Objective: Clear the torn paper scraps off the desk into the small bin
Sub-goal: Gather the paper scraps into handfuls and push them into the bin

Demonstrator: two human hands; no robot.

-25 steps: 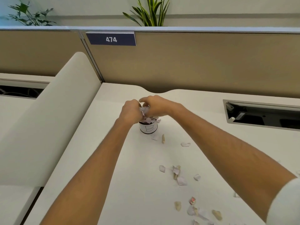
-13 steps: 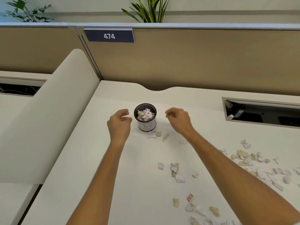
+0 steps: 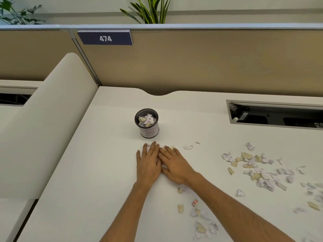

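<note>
On the white counter [image 3: 97, 172] in front of us stands one small bin [image 3: 147, 122], a black mesh cup with a white label marked "B", upright and partly filled with crumpled scraps. Just in front of it we lay both hands flat, palms down: the left hand [image 3: 148, 165] with fingers straight and spread only a little, the right hand [image 3: 174, 165] angled in beside it so that its fingers touch the left hand's fingers. Neither hand is clenched and neither grips anything that we can see; both are released and pressed to the surface (whatever scraps may lie under the palms are hidden from us).

Two small loose scraps [image 3: 188, 147] lie just right of the right hand's fingertips, and the tip of a third, tan one peeks out at those fingertips. Near the right forearm we count about six or seven pieces in a near cluster [image 3: 195, 206], one of them with a red mark, running toward the lower edge. Farther right spreads one large pile [image 3: 258, 170] of white and tan pieces, too many and too overlapped for us to count, well apart from the bin.

Behind the counter rises one tan partition [image 3: 192, 63] bearing one blue plate [image 3: 105, 38] that reads 474, with two plants [image 3: 150, 11] showing above it. One open cable slot [image 3: 276, 114] sits in the counter at the right.
</note>
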